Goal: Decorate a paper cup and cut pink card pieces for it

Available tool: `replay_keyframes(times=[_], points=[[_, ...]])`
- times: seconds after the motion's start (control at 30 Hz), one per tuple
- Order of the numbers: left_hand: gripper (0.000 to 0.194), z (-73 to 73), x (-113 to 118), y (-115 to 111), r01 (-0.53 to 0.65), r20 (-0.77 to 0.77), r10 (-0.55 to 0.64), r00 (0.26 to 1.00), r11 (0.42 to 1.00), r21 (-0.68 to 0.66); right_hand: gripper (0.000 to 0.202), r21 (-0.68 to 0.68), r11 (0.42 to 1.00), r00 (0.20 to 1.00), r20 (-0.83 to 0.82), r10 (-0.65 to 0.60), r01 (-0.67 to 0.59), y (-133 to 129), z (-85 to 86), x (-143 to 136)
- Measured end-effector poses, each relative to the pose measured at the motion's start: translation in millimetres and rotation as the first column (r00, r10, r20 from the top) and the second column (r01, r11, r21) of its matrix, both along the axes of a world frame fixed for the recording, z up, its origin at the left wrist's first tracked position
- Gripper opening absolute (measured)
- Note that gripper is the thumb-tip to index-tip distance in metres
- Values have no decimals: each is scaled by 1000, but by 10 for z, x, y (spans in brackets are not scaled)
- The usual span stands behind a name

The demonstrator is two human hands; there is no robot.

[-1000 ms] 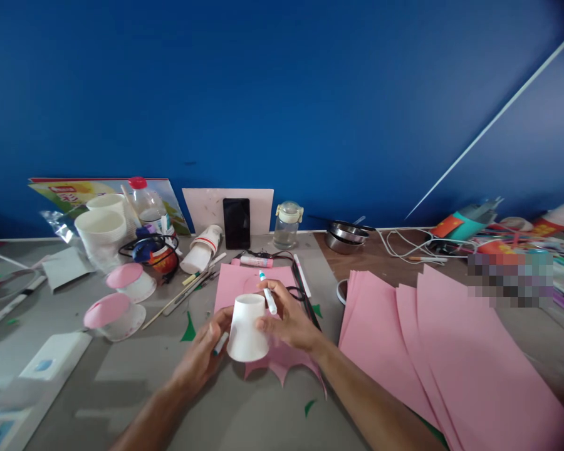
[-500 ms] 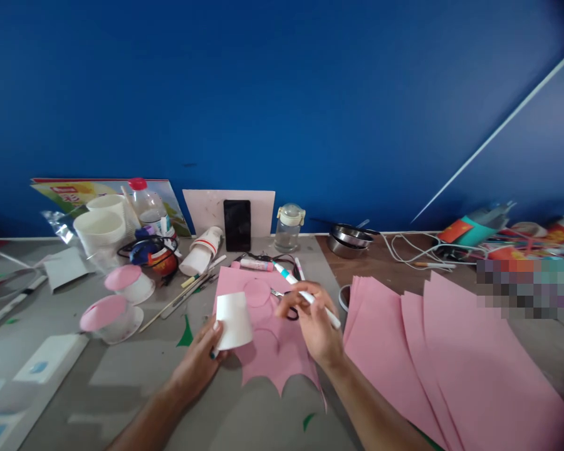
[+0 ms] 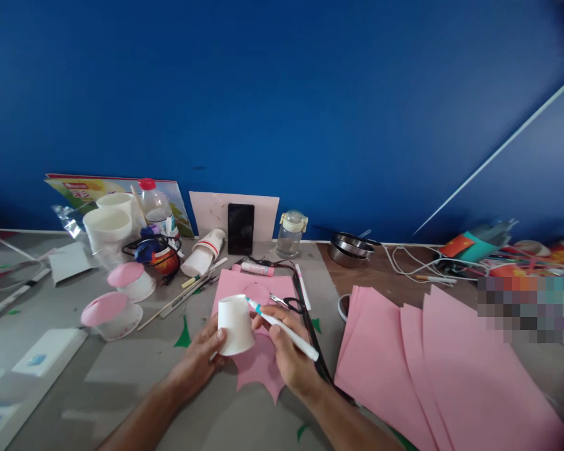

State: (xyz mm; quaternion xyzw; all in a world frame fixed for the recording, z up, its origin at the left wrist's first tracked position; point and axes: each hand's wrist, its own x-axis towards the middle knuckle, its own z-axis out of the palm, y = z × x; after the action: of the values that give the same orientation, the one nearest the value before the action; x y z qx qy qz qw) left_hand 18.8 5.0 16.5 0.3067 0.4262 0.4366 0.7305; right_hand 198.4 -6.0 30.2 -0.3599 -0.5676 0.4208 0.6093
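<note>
A white paper cup (image 3: 235,329) is held by my left hand (image 3: 205,347), its narrow end up and its wide rim down. My right hand (image 3: 291,357) grips a white marker (image 3: 289,335) with a light blue band, and its tip is at the cup's upper right edge. Whether the tip touches the cup I cannot tell. Under both hands lies a pink sheet (image 3: 258,369) with a scalloped front edge and a circle drawn on it. Scissors (image 3: 292,304) with black handles rest on the sheet, just beyond my right hand.
Two pink-topped cups (image 3: 115,313) stand on the left, before stacked white cups (image 3: 107,225). A phone (image 3: 240,228) leans at the back beside a glass jar (image 3: 291,233). Large pink sheets (image 3: 380,351) lie on the right. Metal bowls (image 3: 351,250) and white cables (image 3: 404,260) sit behind them.
My right hand has moved left and down, bringing the marker's tip to the cup. The cup has tilted so its narrow end shows more. The view has shifted slightly.
</note>
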Motion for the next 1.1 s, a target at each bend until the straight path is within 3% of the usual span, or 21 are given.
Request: replay_keyframes(times=[0.13,0.5,1.1], points=[[55,8,4,-1,49,-6,-49,999,997,66,21,140,990,996,94,-7,-6,-26,102,21],[68,-90,6,32,121,-3,-122,992,981,153,20,110,994,990,143,-4,-12,-45,71,20],[61,-149,-14,47,159,-25,-158,987,959,233,22,48,996,984,166,68,-77,-50,42,10]])
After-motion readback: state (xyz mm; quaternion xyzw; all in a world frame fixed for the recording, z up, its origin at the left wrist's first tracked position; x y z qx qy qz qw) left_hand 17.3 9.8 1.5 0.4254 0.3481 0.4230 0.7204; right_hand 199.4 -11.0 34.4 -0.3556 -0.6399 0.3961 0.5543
